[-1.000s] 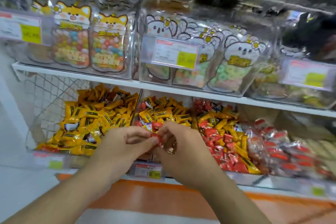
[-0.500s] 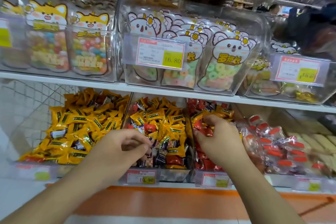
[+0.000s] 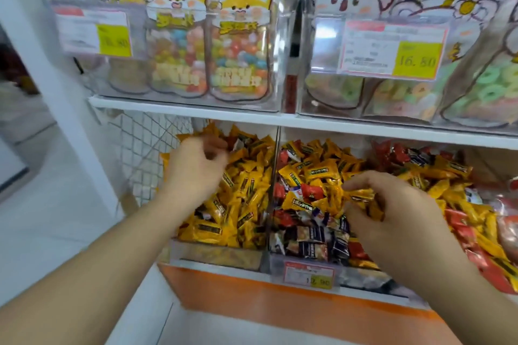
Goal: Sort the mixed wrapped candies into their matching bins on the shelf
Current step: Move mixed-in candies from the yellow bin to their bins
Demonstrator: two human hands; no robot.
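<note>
On the upper shelf, clear boxes (image 3: 406,92) hold pouches of coloured sweets and gummy rings; a yellow tag (image 3: 414,60) reads 16.80. Below, the left bin (image 3: 213,256) holds yellow wrapped candies; the middle bin (image 3: 280,263) mixes yellow, red and dark ones. The left hand (image 3: 193,168) hovers loosely curled, contents unclear. The right hand (image 3: 392,216) pinches a yellow candy (image 3: 361,194).

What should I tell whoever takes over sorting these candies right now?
Left hand: over the left bin of yellow candies, fingers curled; whether it holds one is unclear.
Right hand: pinching a yellow candy over the middle bin.
Done: left bin looks almost all yellow.
Left: middle bin still mixes yellow, red and dark wrappers; the right pile mixes red and yellow. Keep moving yellows left.
</note>
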